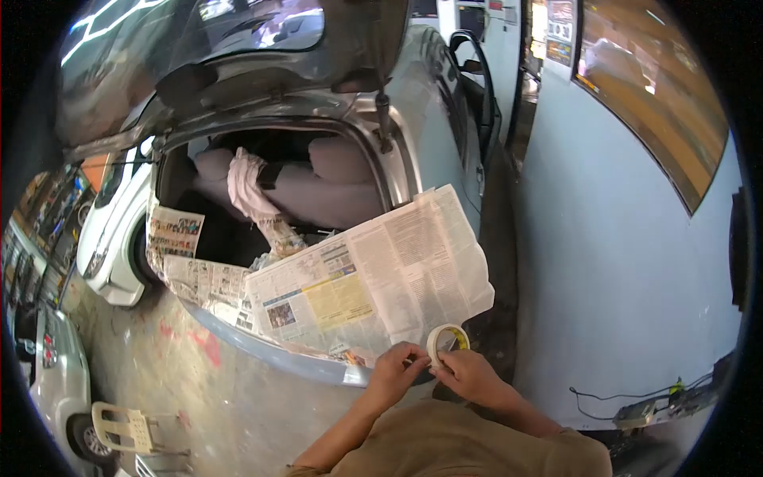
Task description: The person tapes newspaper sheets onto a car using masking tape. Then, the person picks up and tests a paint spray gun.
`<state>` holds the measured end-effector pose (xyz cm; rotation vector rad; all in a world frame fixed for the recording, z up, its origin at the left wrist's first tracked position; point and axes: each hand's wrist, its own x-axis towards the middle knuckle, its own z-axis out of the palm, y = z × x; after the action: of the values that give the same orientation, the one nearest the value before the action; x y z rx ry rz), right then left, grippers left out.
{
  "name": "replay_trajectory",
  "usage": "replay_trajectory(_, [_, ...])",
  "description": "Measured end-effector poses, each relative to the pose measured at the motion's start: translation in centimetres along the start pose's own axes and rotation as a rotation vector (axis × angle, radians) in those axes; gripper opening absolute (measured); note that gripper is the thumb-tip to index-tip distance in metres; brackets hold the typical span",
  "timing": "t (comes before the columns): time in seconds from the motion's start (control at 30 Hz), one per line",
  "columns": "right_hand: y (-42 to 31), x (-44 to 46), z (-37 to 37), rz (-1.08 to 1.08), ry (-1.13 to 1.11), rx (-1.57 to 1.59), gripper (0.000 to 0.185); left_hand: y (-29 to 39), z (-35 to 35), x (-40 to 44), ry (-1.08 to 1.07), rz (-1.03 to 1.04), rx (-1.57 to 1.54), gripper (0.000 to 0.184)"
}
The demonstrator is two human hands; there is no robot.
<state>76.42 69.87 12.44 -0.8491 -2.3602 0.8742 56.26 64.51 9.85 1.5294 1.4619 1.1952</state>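
Observation:
A roll of masking tape (434,343) with a yellow inner ring is gripped by my right hand (473,376), thumb and fingers closed on its lower side. Beside it, the fingers of my left hand (397,372) are pinched together at the roll's edge, seemingly on the tape; its loose end is too small to make out. Just beyond both hands, a large newspaper sheet (397,266) lies across the rear corner of a silver car, over part of the open boot. More newspaper (211,282) lines the boot's left edge, above the bumper (262,346).
The raised tailgate (270,87) hangs overhead. Crumpled cloth and paper (253,187) lie over the rear seats (330,195). A blue wall (612,262) runs along the right, near an open car door (489,103). A plastic chair (125,429) and other cars stand left.

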Motion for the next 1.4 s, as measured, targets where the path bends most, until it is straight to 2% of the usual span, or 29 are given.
replay_trajectory(0.13, [0.4,-0.2,0.5,-0.015,0.044,-0.106,0.026,0.6,0.6,0.1,0.023,-0.051,-0.023,0.015])
replay_trajectory(0.23, [0.3,-0.2,-0.2,-0.094,-0.009,-0.24,0.035,0.6,0.5,-0.1,0.036,-0.048,0.017,0.016])
replay_trajectory(0.37, [-1.0,0.8,-1.7,-0.257,-0.072,-0.349,0.037,1.4,0.1,-0.7,0.055,-0.023,-0.019,0.015])
replay_trajectory(0.5, [-0.3,1.0,-1.9,-0.291,-0.137,-0.3,0.033,0.6,0.1,-1.0,0.076,0.014,0.06,0.015])
replay_trajectory(0.6, [-0.4,1.7,-1.7,-0.33,-0.106,-0.22,0.03,0.9,-0.3,-1.6,0.088,0.062,0.063,0.016])
replay_trajectory(0.7, [1.4,1.8,-2.3,-0.014,-0.083,-0.242,0.022,1.4,-0.6,-2.1,0.098,0.075,0.003,0.02])
replay_trajectory(0.73, [1.6,2.1,-2.9,0.04,-0.151,-0.343,0.026,1.7,-0.7,-2.3,0.099,0.069,-0.03,0.022])
replay_trajectory(0.83, [0.7,2.1,-2.5,0.028,0.006,-0.201,0.031,3.2,-1.4,-2.3,0.356,0.084,-0.087,0.031])
replay_trajectory(0.93, [-1.2,2.3,-2.1,-0.089,-0.079,-0.154,0.033,1.3,-0.2,-1.5,0.46,0.291,0.062,0.037])
replay_trajectory(1.03, [-3.4,2.9,-1.0,-0.054,-0.1,-0.103,0.033,0.6,-0.2,-1.4,0.447,0.316,0.0,0.031])
replay_trajectory(1.13, [-3.9,3.4,0.0,-0.047,-0.094,-0.058,0.034,0.3,-1.4,-1.6,0.475,0.344,0.086,0.021])
replay_trajectory(1.23, [-3.9,4.4,1.0,-0.172,0.013,-0.305,0.036,1.4,-1.8,-3.1,0.503,0.456,0.136,0.013])
replay_trajectory(1.33, [-2.0,5.9,-1.5,0.226,0.048,-0.423,0.031,4.1,-6.9,-5.3,0.686,0.607,0.01,0.006])
replay_trajectory(1.4, [-4.1,7.2,-3.0,0.313,-0.072,-0.203,0.026,1.5,-10.6,-6.1,0.888,0.522,0.055,0.01])
